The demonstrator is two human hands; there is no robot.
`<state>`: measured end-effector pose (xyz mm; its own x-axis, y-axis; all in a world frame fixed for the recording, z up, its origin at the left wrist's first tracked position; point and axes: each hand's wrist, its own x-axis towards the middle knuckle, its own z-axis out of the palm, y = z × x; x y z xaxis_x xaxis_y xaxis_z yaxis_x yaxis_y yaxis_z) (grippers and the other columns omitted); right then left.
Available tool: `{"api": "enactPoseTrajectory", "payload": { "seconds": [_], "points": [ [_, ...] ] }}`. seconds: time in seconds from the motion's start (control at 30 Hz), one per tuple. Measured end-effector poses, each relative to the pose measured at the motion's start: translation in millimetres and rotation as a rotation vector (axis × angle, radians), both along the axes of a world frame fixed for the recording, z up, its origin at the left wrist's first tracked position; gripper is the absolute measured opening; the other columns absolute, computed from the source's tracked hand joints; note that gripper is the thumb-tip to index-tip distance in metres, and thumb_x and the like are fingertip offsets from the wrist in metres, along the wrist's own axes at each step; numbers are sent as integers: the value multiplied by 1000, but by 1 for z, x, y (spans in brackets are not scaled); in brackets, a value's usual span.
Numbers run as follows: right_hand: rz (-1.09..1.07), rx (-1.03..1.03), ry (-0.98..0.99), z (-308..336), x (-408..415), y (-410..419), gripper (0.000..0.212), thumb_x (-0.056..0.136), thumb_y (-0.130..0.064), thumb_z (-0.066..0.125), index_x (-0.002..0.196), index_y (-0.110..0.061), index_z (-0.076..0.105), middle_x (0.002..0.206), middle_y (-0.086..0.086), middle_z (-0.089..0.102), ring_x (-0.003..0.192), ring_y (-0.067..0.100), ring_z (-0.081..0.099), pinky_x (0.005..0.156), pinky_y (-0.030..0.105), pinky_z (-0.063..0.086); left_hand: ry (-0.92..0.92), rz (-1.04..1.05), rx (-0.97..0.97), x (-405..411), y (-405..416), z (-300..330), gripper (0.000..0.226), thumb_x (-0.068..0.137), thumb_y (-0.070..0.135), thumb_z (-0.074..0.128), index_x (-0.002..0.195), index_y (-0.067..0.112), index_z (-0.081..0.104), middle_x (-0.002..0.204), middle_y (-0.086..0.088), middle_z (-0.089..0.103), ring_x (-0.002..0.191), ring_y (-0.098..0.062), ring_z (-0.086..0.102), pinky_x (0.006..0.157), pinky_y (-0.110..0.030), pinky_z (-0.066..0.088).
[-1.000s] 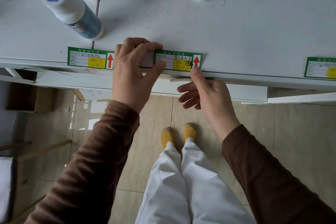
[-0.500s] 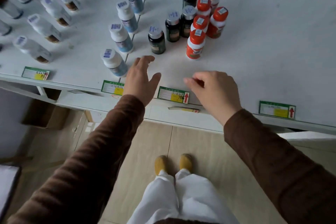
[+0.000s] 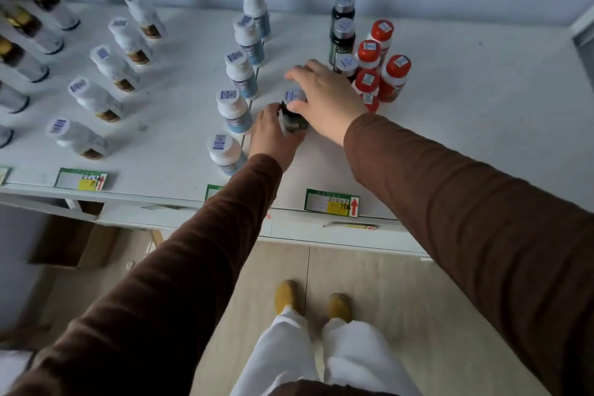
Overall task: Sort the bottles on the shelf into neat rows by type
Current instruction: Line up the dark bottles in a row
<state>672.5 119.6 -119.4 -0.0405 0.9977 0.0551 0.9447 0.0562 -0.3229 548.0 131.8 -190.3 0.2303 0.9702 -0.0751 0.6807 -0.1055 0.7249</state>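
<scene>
Both hands on a dark bottle (image 3: 294,112), left hand (image 3: 273,135), right hand (image 3: 324,100)

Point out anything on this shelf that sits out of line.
The dark bottle gripped by the left hand and right hand stands ahead of the dark-bottle row, off its line. The red-capped bottles form a tight cluster, not a row.
</scene>
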Motion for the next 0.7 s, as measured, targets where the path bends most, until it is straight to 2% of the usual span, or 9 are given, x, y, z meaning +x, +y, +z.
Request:
{"api": "enactPoseTrajectory", "payload": {
  "seconds": [0.13,0.27,0.43,0.53,0.57,0.63,0.67,0.7],
  "points": [
    [-40,-69,-29,-11,-11,10,44,91,-31,61,132,-16,54,126,10,53,107,31,59,90,38,45,-93,-32,4,1,7,-6,47,81,20,70,121,6,51,120,-13,58,113,-30,52,94,-38,41],
    [-93,-126,-27,-14,-12,16,43,90,-30,60,131,-17,56,124,11,54,104,31,59,88,38,45,-213,-5,-110,-1,16,-11,44,78,21,74,116,8,55,109,-10,66,101,-29,62,89,-44,50],
    [-151,-106,61,-4,-5,13,39,91,-38,59,124,-18,62,120,8,59,105,26,59,82,30,40,-306,-64,-121,-7,18,-7,37,84,15,69,119,10,59,110,-6,67,99,-19,63,90,-36,52],
    [-201,-46,246,17,13,-1,35,90,-40,61,116,-18,69,112,2,68,97,15,62,84,31,49,-450,-149,-190,-11,6,11,34,89,11,65,121,6,55,102,-2,66,90,-10,62,82,-21,52],
    [-212,-59,338,24,20,-7,35,90,-40,62,117,-19,70,110,-1,70,91,9,63,82,28,52,-529,-182,-256,-12,2,19,34,89,9,64,121,4,53,101,-5,65,87,-9,62,82,-22,53],
    [-197,-118,537,36,34,-19,32,92,-36,63,119,-19,69,103,-6,71,76,-6,61,70,16,50,-655,-260,-393,-15,-4,37,36,90,6,63,122,0,48,102,-15,65,86,-15,64,86,-27,53],
    [-179,-142,621,41,40,-26,30,93,-31,63,119,-18,69,100,-7,71,73,-8,61,67,13,49,-698,-299,-452,-16,-7,46,36,90,6,63,122,0,47,102,-16,66,88,-19,65,87,-29,52],
    [-165,-156,690,46,46,-32,29,95,-28,62,121,-17,68,102,-6,71,80,-6,64,71,15,51,-739,-335,-509,-17,-9,54,37,89,5,63,122,0,46,101,-16,67,90,-22,65,90,-32,51]
  ]
}}
